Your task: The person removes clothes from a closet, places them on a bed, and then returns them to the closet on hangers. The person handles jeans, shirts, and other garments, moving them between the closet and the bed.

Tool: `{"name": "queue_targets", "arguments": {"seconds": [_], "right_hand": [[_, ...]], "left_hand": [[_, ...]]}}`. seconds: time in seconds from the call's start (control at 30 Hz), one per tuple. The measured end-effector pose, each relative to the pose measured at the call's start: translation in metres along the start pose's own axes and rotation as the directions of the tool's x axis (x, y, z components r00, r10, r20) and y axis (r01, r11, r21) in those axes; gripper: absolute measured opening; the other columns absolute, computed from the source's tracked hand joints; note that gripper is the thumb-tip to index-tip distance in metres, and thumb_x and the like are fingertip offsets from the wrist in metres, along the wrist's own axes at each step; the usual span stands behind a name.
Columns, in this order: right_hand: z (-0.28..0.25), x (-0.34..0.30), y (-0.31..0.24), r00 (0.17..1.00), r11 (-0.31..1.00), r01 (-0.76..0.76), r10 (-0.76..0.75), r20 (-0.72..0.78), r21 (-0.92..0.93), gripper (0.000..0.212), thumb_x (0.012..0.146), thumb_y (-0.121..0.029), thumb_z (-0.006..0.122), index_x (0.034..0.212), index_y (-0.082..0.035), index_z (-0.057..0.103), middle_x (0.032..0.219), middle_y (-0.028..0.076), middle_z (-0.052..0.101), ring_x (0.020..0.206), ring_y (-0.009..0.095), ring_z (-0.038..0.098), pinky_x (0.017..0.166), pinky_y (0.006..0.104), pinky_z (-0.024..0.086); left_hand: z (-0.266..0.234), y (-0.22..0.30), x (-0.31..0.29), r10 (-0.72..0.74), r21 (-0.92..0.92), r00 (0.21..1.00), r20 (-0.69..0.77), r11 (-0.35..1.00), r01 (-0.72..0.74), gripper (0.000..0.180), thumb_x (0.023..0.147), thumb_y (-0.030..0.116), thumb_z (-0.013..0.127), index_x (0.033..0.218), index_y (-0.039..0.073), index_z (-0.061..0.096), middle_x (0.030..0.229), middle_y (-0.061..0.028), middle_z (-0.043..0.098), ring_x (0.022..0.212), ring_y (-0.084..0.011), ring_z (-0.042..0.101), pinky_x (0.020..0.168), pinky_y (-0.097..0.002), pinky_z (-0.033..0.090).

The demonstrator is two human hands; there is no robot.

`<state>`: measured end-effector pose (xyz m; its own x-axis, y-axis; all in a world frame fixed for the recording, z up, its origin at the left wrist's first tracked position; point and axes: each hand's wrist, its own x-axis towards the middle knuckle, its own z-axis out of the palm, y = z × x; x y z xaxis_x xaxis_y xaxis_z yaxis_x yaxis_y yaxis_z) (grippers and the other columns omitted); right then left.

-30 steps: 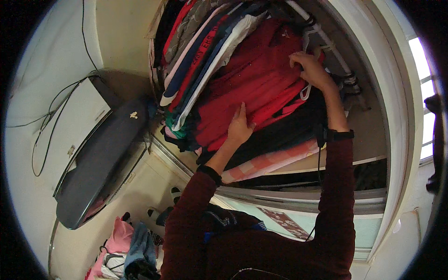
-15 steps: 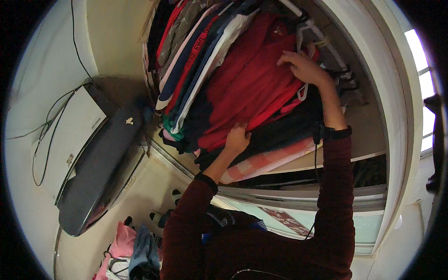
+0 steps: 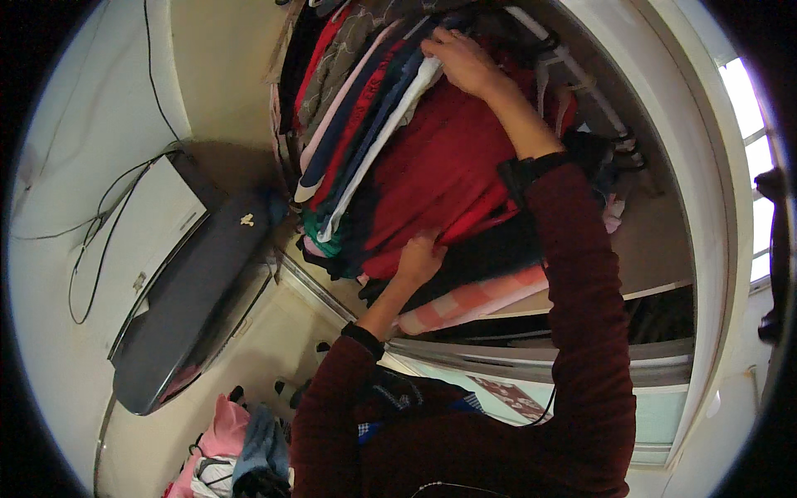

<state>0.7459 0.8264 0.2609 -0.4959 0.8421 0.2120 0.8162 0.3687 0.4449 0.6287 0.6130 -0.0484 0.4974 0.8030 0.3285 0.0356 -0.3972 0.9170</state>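
A row of hanging clothes fills the wardrobe. In its middle spreads a large red garment [image 3: 448, 149], with a white garment [image 3: 386, 124] to its left. My right hand [image 3: 469, 62] reaches to the top of the white garment, its fingers bent around the upper edge. Low on the red garment, my left hand [image 3: 422, 259] has its fingers closed on the hem. Dark clothes [image 3: 486, 253] hang below and right of the red one, beside a pink checked cloth [image 3: 473, 300].
A metal rail [image 3: 581, 75] crosses the upper right. The curved white wardrobe frame [image 3: 706, 207] bounds the right. At left stand a dark, long padded object [image 3: 199, 290] and a white panel [image 3: 158, 241] with cables. Clothes [image 3: 224, 432] lie in a pile at lower left.
My right hand has moved left and up, from the right side of the red garment to the top of the white one. My left hand stays at the red hem. The view has shifted slightly.
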Motion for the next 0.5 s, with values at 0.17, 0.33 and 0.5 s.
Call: {"name": "queue_targets", "arguments": {"seconds": [0.17,0.33,0.5], "right_hand": [[0.018,-0.039,0.044,0.991,0.985,0.075,-0.091,-0.095,-0.158,0.036,0.081,0.001,0.059,0.112,-0.014,0.070,0.124,0.008,0.063,0.121,0.037,0.055,0.104,0.0417,0.048],[-0.004,-0.080,0.055,0.973,1.000,-0.004,0.011,0.229,-0.030,0.028,0.078,0.004,0.059,0.098,-0.013,0.070,0.113,0.008,0.065,0.109,0.036,0.057,0.094,0.0433,0.049],[-0.027,-0.126,0.058,0.969,0.980,-0.091,0.047,0.241,0.177,0.028,0.072,0.010,0.060,0.090,-0.011,0.068,0.107,0.008,0.063,0.104,0.034,0.055,0.091,0.0402,0.046]], "left_hand": [[0.007,0.015,0.000,0.013,-0.047,1.000,0.014,0.999,-0.013,0.045,0.083,0.016,0.071,0.126,0.003,0.062,0.117,-0.0252,0.065,0.109,-0.0431,0.063,0.093,-0.0502,0.053],[0.006,0.015,0.002,-0.042,-0.015,0.998,0.039,0.999,0.043,0.048,0.083,0.017,0.071,0.128,0.004,0.062,0.119,-0.0242,0.065,0.109,-0.0425,0.063,0.093,-0.0508,0.053],[0.010,0.021,0.007,-0.036,0.002,0.999,-0.019,0.999,0.036,0.059,0.082,0.016,0.074,0.137,0.004,0.056,0.140,-0.0236,0.052,0.119,-0.0438,0.058,0.100,-0.0496,0.051]]}}
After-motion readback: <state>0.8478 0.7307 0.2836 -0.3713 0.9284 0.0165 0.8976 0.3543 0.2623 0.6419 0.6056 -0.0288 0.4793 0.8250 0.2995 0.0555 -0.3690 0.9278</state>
